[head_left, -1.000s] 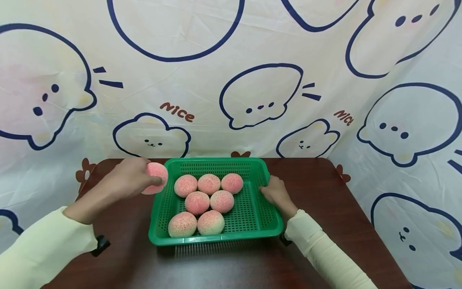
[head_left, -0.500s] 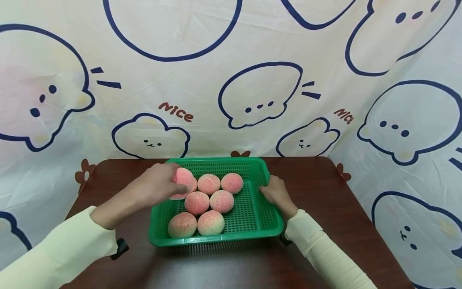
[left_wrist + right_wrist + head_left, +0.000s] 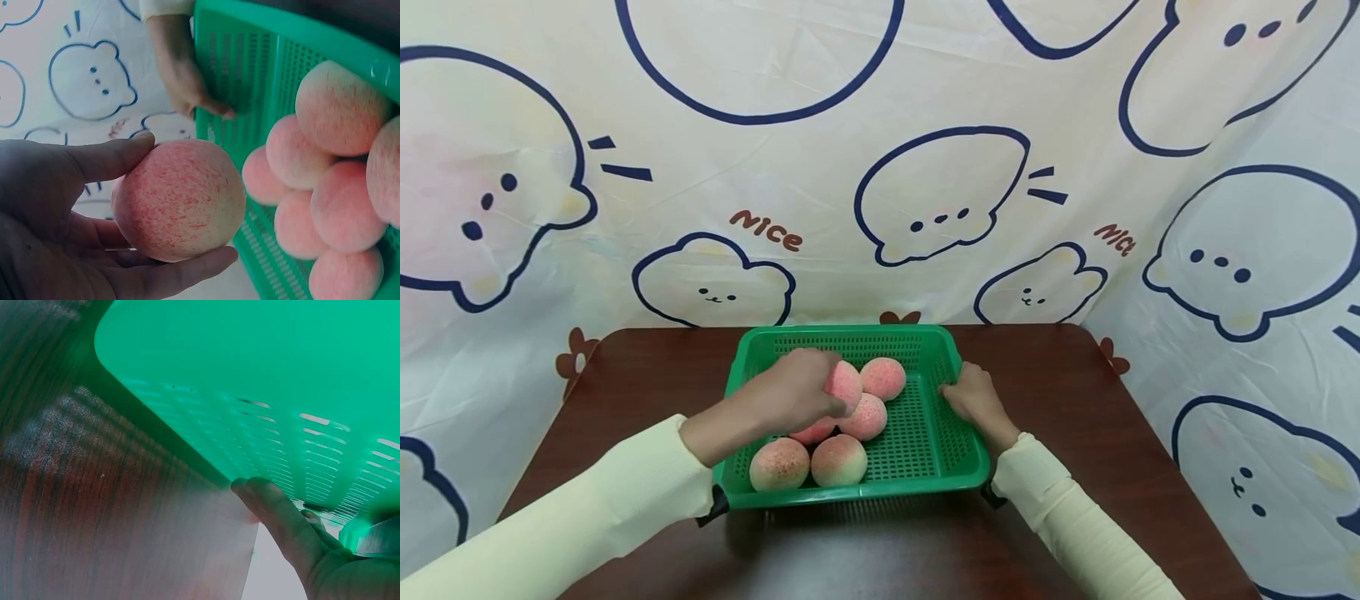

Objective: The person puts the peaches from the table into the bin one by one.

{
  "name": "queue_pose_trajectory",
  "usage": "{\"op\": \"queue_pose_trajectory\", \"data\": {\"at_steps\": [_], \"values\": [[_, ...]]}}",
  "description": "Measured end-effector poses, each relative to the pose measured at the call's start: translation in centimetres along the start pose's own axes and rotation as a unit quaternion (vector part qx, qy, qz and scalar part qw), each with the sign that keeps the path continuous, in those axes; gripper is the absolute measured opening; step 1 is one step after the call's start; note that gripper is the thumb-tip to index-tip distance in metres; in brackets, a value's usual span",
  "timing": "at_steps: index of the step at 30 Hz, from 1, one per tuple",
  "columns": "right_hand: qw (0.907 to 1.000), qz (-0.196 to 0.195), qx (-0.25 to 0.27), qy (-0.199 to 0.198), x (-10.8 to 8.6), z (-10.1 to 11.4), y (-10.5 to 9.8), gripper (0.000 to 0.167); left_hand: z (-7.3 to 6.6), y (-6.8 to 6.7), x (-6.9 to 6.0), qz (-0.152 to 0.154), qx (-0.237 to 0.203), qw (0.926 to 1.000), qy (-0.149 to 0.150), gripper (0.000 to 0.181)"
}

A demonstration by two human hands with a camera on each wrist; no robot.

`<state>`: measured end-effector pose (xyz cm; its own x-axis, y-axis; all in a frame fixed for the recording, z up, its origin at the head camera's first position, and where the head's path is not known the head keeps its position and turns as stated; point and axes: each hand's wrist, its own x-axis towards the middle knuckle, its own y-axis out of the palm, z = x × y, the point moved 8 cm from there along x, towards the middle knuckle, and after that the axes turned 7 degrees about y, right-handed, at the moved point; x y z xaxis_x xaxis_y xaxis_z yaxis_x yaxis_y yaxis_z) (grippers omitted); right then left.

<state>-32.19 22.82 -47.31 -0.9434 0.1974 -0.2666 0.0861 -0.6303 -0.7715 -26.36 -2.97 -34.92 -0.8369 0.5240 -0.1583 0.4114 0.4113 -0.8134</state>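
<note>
A pink peach (image 3: pixel 181 200) is held in my left hand (image 3: pixel 790 390), thumb on one side and fingers on the other, over the left half of a green plastic basket (image 3: pixel 857 492). Several more peaches lie in the basket, among them a pale one (image 3: pixel 839 460) at the front and a pinker one (image 3: pixel 883 379) at the back. My left hand and forearm hide some of them in the head view. At the basket's right side, my right hand (image 3: pixel 976 404) grips the rim, thumb inside; the right wrist view shows fingers (image 3: pixel 275 515) along the slotted outer wall.
The basket stands on a dark brown wooden table (image 3: pixel 1037 500). A white curtain (image 3: pixel 940 200) with cartoon outlines hangs behind the table and along both sides. Inside the basket, the right part of its slotted floor (image 3: pixel 913 433) shows bare.
My left hand has carried the peach from left of the basket, past its left rim, to above the peaches inside. The right hand has stayed on the rim, and the basket has not moved.
</note>
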Motion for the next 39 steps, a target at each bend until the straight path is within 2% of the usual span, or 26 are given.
{"op": "queue_pose_trajectory", "data": {"at_steps": [2,6,10,14,17,22,24,26,33,39], "values": [[1.0,0.0,0.006,0.003,0.0,-0.1,0.0,0.035,-0.6,0.7,0.5,-0.002,0.004,0.9998,0.02,0.044],[0.9999,0.003,0.014,0.008,0.1,-0.3,0.0,0.032,-1.8,2.2,1.3,0.01,0.01,0.9991,0.041,0.056],[0.9999,0.005,0.009,0.005,0.1,-0.2,0.1,0.037,-2.7,3.6,2.0,0.035,0.016,0.9977,0.056,0.054],[1.0,0.002,0.005,0.007,0.1,-0.2,0.1,0.038,-3.2,4.5,2.5,0.047,0.017,0.996,0.074,0.049],[0.9999,-0.001,0.01,0.007,0.1,-0.2,0.1,0.034,-3.4,5.1,2.8,0.051,0.009,0.9953,0.081,0.044],[0.9999,-0.006,0.015,0.002,0.1,-0.2,0.0,0.022,-3.6,6.1,3.3,0.058,-0.025,0.994,0.09,0.007],[0.9999,-0.007,0.013,0.001,0.1,-0.1,0.0,0.019,-3.7,6.7,3.6,0.06,-0.038,0.9927,0.098,0.02],[0.9999,-0.009,0.01,0.003,0.2,-0.1,0.0,0.019,-3.7,7.3,3.8,0.062,-0.041,0.9918,0.104,0.024],[1.0,-0.005,-0.006,0.004,0.3,0.0,0.1,0.03,-3.8,9.3,4.5,0.058,-0.001,0.9892,0.135,0.035],[1.0,-0.006,0.005,0.0,0.3,0.1,0.0,0.021,-3.5,10.6,5.3,0.07,-0.009,0.9887,0.133,0.037]]}}
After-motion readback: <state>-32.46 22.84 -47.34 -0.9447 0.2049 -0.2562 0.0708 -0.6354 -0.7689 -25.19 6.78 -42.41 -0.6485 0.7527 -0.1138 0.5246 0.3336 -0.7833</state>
